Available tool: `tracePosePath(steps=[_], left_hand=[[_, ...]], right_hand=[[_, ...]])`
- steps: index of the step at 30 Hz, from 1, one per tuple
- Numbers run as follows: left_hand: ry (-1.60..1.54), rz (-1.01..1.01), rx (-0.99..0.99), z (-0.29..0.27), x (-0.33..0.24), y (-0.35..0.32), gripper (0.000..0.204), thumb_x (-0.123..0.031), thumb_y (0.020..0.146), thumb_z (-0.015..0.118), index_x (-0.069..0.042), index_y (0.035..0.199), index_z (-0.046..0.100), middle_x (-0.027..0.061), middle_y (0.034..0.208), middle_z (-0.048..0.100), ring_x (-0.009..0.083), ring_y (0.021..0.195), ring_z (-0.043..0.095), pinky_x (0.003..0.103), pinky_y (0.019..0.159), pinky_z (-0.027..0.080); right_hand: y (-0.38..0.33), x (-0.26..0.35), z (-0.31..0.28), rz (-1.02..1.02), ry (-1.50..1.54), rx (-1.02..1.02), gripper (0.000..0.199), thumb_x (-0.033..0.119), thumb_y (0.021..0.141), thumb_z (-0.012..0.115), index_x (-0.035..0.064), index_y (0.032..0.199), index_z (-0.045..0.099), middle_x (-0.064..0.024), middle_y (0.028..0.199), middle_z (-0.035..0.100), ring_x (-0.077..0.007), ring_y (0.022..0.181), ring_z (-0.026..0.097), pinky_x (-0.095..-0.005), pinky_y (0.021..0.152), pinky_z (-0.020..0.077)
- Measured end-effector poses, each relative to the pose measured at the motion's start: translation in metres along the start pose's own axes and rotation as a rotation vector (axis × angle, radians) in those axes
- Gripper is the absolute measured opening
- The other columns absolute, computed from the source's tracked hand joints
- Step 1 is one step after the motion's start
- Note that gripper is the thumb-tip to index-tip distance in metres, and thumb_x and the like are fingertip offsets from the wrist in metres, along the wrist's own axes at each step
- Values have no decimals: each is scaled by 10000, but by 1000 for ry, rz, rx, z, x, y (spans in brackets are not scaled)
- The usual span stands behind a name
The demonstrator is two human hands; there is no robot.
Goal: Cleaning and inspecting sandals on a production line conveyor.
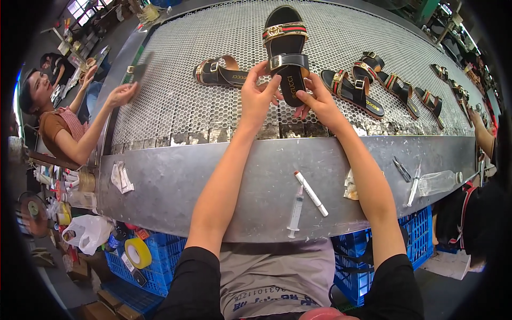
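A black slide sandal is held up over the perforated conveyor, its toe pointing away from me. It has a striped front strap with a gold ornament and a buckled black second strap. My left hand is closed on its left side by the buckled strap, the thumb near the buckle. My right hand grips the right side near the heel, thumb over the insole. Just left of it on the conveyor lies another sandal. To the right a similar sandal lies closest to my right hand, with several more beyond.
On the steel ledge lie a syringe, a white marker, a crumpled cloth, a second syringe and a clear bottle. At left a person holds a dark item. Blue crates stand below.
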State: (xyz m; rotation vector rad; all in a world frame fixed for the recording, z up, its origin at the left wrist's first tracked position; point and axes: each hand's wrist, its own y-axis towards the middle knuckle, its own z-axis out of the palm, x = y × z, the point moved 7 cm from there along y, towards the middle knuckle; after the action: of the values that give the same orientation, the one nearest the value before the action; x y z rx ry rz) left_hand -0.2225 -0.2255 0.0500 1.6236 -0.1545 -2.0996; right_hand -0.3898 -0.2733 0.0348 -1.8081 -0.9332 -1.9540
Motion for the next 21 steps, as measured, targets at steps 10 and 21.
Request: tracePosePath(steps=[10, 21], left_hand=[[-22, -6, -18, 0, -3, -4, 529, -62, 912, 758, 27, 1384, 535, 135, 1278, 626, 112, 646, 649, 228, 507, 510], [-565, 46, -12, -30, -70, 19, 579, -423, 1054, 369, -11, 1454, 447, 241, 1362, 607, 356, 1230, 632, 489, 1006, 575]], right_hand=[[-2, 0, -4, 5, -53, 1, 600, 123, 1052, 587, 83, 1573, 293, -134, 1301, 630, -155, 728, 706, -252, 550, 544], [-16, 0, 10, 242, -48, 111, 463, 164, 886, 745, -17, 1303, 655, -94, 1017, 707, -96, 523, 591, -234, 439, 403]])
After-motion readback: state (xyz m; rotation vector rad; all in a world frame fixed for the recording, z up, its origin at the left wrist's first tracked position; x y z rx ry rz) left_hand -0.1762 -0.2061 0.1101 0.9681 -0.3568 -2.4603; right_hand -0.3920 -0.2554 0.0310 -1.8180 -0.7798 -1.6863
